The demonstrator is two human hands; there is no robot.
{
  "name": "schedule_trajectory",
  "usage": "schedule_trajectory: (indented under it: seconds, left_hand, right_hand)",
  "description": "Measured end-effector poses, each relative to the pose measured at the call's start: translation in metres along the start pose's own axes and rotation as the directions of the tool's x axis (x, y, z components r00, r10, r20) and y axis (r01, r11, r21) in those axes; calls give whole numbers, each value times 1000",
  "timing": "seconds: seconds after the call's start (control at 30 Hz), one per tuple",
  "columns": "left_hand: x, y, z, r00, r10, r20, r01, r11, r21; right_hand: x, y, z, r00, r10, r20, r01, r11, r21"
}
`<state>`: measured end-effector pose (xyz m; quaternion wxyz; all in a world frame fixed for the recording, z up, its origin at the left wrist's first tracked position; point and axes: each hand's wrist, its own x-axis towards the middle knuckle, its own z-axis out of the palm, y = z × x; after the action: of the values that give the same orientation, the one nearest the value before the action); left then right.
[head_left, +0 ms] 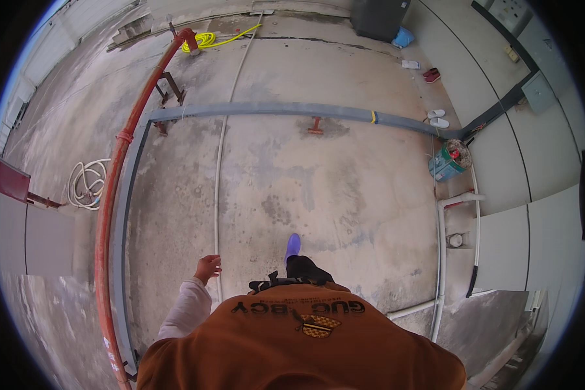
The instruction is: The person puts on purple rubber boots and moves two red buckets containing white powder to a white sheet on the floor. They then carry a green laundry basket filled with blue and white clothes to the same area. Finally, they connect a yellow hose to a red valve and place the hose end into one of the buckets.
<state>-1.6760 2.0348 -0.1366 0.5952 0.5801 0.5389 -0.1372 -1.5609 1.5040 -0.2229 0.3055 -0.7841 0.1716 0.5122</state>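
My left hand (208,267) hangs at my left side, its fingers loosely bent and a little apart, with nothing seen in them. Just beyond the fingertips in the picture, a thin pale pipe (221,156) runs along the concrete floor. The left forearm wears a light sleeve (187,309). My right hand does not show; the brown top (253,344) fills the lower middle of the view. One foot in a purple shoe (293,245) is set on the floor ahead of me.
A grey duct (273,109) crosses ahead, and a red pipe (116,175) runs along the left. White pipes (441,253) and a green bucket (446,166) stand right, near slippers (438,118). Coiled hoses include a white one (84,185) and a yellow one (205,41).
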Motion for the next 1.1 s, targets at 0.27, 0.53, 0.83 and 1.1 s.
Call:
schedule_trajectory:
  seconds: [0.27,0.53,0.83,1.1]
  left_hand:
    - [27,-33,-9,904,-403,-144,374,907,-193]
    - [71,44,20,862,-507,-4,456,779,-431]
    - [240,357,-94,986,-153,61,160,792,-589]
    - [308,627,-61,897,119,426,-241,939,246]
  right_hand:
    - [48,-206,-60,959,2,285,-56,981,183]
    - [85,-452,-99,946,-141,293,-3,897,441]
    - [141,-632,-75,941,-323,98,288,920,266]
    - [160,-771,-116,851,-430,302,451,892,0]
